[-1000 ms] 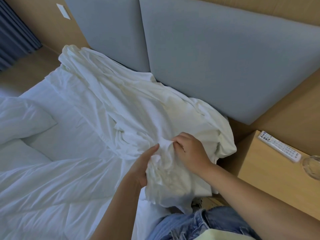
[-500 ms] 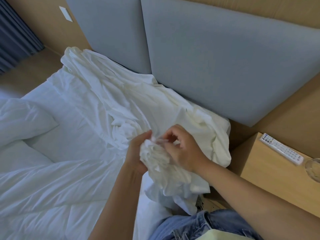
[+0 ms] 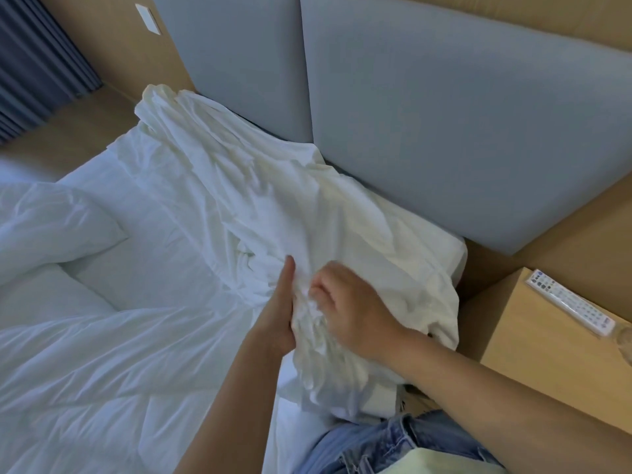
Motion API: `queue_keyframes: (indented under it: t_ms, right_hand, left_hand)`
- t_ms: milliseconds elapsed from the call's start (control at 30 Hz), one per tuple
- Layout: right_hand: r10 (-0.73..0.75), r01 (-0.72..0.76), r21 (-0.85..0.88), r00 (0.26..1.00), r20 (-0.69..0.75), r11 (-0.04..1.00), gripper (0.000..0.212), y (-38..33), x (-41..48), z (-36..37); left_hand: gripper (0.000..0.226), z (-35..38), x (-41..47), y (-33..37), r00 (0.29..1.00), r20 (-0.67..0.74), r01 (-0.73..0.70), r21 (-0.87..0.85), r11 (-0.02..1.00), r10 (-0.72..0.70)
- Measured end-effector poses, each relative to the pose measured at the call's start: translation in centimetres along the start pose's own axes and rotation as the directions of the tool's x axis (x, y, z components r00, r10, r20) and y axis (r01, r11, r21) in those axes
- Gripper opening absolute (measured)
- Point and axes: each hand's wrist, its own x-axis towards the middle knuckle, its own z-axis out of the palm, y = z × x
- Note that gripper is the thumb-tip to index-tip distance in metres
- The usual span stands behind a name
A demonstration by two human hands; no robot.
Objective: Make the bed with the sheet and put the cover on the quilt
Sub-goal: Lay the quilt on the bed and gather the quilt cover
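Hands are both buried in the same bunch of white fabric at the bed's near right corner, right by the headboard (image 3: 444, 138). Left hand (image 3: 277, 313) has its fingers wrapped round a gathered wad of the cover (image 3: 307, 217), palm facing right, thumb sticking up; right hand (image 3: 352, 313) is curled over the top of the same wad, fingers pinching into the folds. So both are closed on cloth, nothing loose. From that grip the cover runs away up and to the left in one long crumpled ridge along the headboard toward the bed's far corner, so its long axis lies diagonally away from the person, and the bulk of it sits beyond the left hand's side. I'd guess they're hunting for a corner or the opening, and the next pull would have to go back toward the body to feed fabric through. The quilt (image 3: 102, 354) is spread flat over the bed's near left part, with a pillow (image 3: 51, 224) at the left edge. Hard to tell where cover ends and sheet begins, it's all white on white. Fingertips of both hands are hidden in the folds. On the bedside cabinet (image 3: 547, 354) a remote (image 3: 567, 302) lies near the back edge.
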Motion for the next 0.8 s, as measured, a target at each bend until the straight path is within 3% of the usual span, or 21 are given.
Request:
queue_keyframes:
  t_ms: [133, 233, 300, 367, 433, 533, 600, 667, 733, 800]
  right_hand:
    - [-0.028, 0.031, -0.059, 0.998, 0.061, 0.998, 0.036, -0.3, 0.4, 0.8]
    - [-0.055, 0.054, 0.046, 0.998, 0.015, 0.997, 0.027, 0.1, 1.0, 0.1]
    - [0.005, 0.0, 0.079, 0.998, -0.062, 0.997, 0.012, 1.2, 1.3, -0.2]
    - [0.17, -0.164, 0.076, 0.982, -0.078, 0.984, 0.026, 2.7, 1.7, -0.7]
    - [0.341, -0.348, 0.056, 0.934, 0.103, 0.936, 0.038, 4.1, 1.5, -1.4]
    - [0.357, -0.368, -0.02, 0.886, 0.296, 0.93, 0.039, 5.2, 0.5, -0.9]
    - [0.347, -0.361, -0.022, 0.877, 0.333, 0.932, 0.046, 4.9, 0.2, -0.3]
    - [0.298, -0.322, -0.014, 0.859, 0.415, 0.947, 0.054, 4.4, 0.2, 0.0]
    - [0.282, -0.33, 0.021, 0.837, 0.469, 0.944, 0.055, 4.0, 0.1, 0.1]
    - [0.317, -0.365, 0.029, 0.842, 0.436, 0.931, 0.043, 4.1, -0.1, 0.3]
  left_hand:
    - [0.044, 0.0, 1.2, 0.6, 0.999, 0.008, -0.041, -0.023, 0.999, 0.041]
    - [0.032, 0.2, 1.4, 0.7, 0.998, -0.052, -0.044, -0.058, 0.997, 0.041]
    - [0.046, -0.2, 1.5, 0.6, 0.994, -0.046, -0.103, -0.134, 0.986, 0.098]
    - [0.049, -0.6, 0.7, 0.7, 0.986, 0.01, -0.161, -0.247, 0.956, 0.168]
    - [0.05, -1.2, 0.0, 0.9, 0.981, 0.123, -0.101, -0.338, 0.936, 0.151]
    - [0.065, -2.1, -0.9, 0.9, 0.931, 0.277, -0.165, -0.266, 0.95, 0.239]
    - [0.047, -2.0, -0.9, 0.5, 0.939, 0.282, -0.136, -0.214, 0.967, 0.194]
    - [0.035, -1.9, -0.4, 0.0, 0.98, 0.191, -0.013, -0.253, 0.967, 0.063]
    - [0.06, -2.6, 0.2, -0.8, 0.99, 0.118, -0.039, -0.29, 0.956, 0.076]
    - [0.067, -2.6, 0.2, -0.9, 0.981, 0.19, 0.01, -0.269, 0.963, 0.043]
